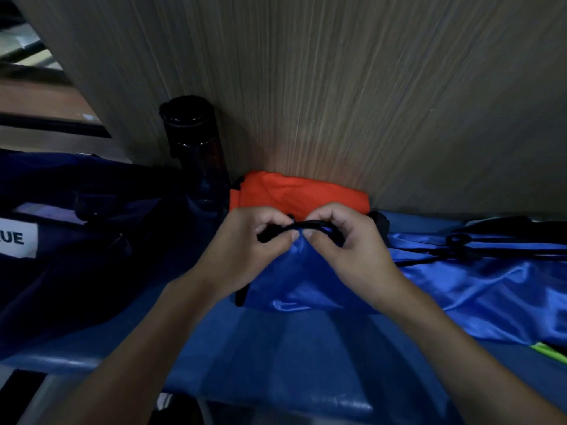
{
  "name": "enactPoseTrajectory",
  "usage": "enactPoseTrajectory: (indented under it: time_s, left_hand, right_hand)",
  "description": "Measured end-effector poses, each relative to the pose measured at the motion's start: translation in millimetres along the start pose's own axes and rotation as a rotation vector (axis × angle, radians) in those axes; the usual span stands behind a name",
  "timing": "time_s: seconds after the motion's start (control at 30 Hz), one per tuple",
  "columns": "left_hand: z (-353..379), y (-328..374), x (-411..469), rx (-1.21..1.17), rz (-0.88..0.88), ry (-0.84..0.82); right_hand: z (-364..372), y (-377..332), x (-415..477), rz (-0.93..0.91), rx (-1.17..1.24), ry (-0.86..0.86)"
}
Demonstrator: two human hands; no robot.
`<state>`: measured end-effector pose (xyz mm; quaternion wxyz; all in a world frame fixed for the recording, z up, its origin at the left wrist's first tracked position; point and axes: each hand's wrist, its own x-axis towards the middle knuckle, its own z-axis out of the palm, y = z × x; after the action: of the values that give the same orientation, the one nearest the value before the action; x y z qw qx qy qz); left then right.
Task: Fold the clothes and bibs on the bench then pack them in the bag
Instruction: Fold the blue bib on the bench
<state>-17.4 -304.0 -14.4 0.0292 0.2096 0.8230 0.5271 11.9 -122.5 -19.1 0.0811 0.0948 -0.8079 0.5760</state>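
At frame centre, the left hand (245, 242) and right hand (352, 243) each pinch the black-trimmed edge of a glossy blue satin bib (294, 282) on the blue padded bench (306, 351). The slick fabric could slip from so narrow a pinch, skewing the fold.

Bib (300, 277) in my left grip (242, 250) and right grip (352, 243): shiny royal blue, black trim. Beyond the grips: orange cloth (300, 194). Left: navy bag (76, 265), white label (17, 239), dark letters. Right: blue satin cloth (491, 286), black edging; neon green strip (549, 352). Tabletop (291, 348) blue.
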Motion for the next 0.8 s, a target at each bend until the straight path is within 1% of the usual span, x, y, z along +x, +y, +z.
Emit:
enactPoseTrajectory:
  time_s: [0.1, 0.17, 0.27, 0.33, 0.4, 0.5, 0.57, 0.6, 0.63, 0.7, 0.8]
  left_hand:
    - [-6, 4, -12, -0.015, -0.002, 0.075]
    - [-14, 6, -21, -0.037, -0.035, 0.117]
    - [-32, 6, -38, -0.066, -0.174, 0.136]
    - [-45, 0, -49, -0.091, -0.270, 0.107]
    - [-55, -7, -58, -0.082, -0.329, 0.093]
    - [-60, -20, -70, 0.010, -0.378, 0.152]
    - [-57, -28, -75, 0.033, -0.372, 0.148]
    - [-55, -32, -77, 0.029, -0.369, 0.161]
    - [-53, -38, -79, 0.029, -0.373, 0.193]
    - [-50, -46, -81, 0.047, -0.390, 0.257]
    - [-46, -51, -82, 0.114, -0.404, 0.240]
  right_hand:
    - [6, -7, -3, -0.011, -0.035, -0.003]
    - [8, -12, -7, -0.029, -0.072, -0.051]
    - [16, -18, -14, -0.043, -0.151, -0.135]
    - [25, -20, -17, 0.007, -0.151, -0.188]
    - [38, -20, -19, 0.045, -0.179, -0.240]
    - [54, -19, -24, 0.012, -0.372, -0.296]
    - [59, -15, -27, -0.094, -0.582, -0.284]
    - [60, -13, -30, -0.156, -0.659, -0.251]
    - [59, -12, -33, -0.200, -0.695, -0.216]
    - [54, -8, -40, -0.230, -0.685, -0.181]
    - [44, 1, -58, -0.260, -0.710, -0.168]
